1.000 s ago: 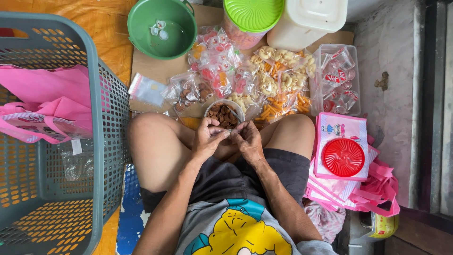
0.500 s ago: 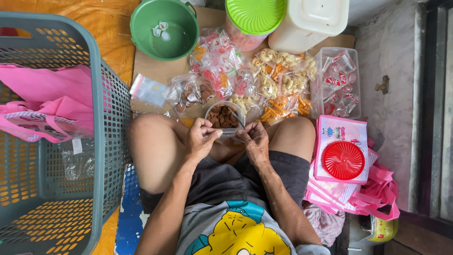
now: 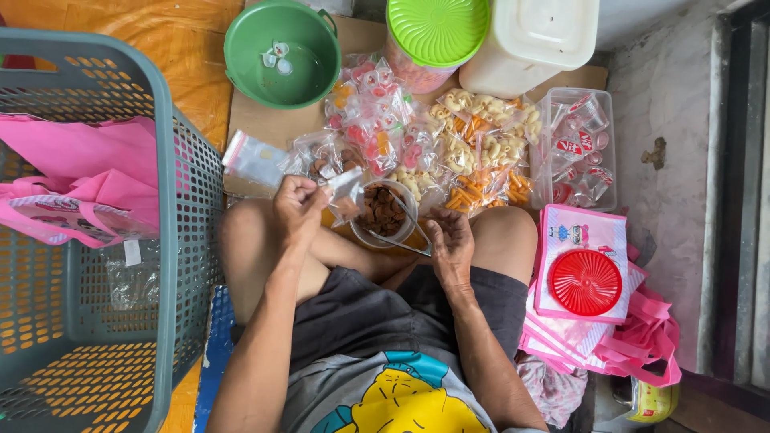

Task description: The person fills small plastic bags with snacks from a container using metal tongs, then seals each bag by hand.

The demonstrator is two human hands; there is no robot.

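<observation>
I sit cross-legged over a small bowl of brown snack pieces [image 3: 383, 210] between my knees. My left hand [image 3: 297, 208] is raised beside the bowl's left rim and pinches a small clear plastic bag [image 3: 345, 192] with a few brown pieces in it. My right hand [image 3: 451, 243] rests just right of the bowl, fingers curled on a thin metal utensil [image 3: 401, 239] that lies across the bowl's near rim. Behind the bowl lies a heap of filled snack packets [image 3: 417, 144].
A grey-blue laundry basket [image 3: 172, 240] with pink bags stands at my left. A green basin [image 3: 282, 52], a green-lidded jar [image 3: 435, 32] and a white tub [image 3: 533, 40] stand at the back. A clear box of cups [image 3: 577, 148] and a red lid [image 3: 585, 281] on pink bags lie right.
My hands were together over my lap. The left has lifted up and left with the small bag, and the right has settled beside the bowl.
</observation>
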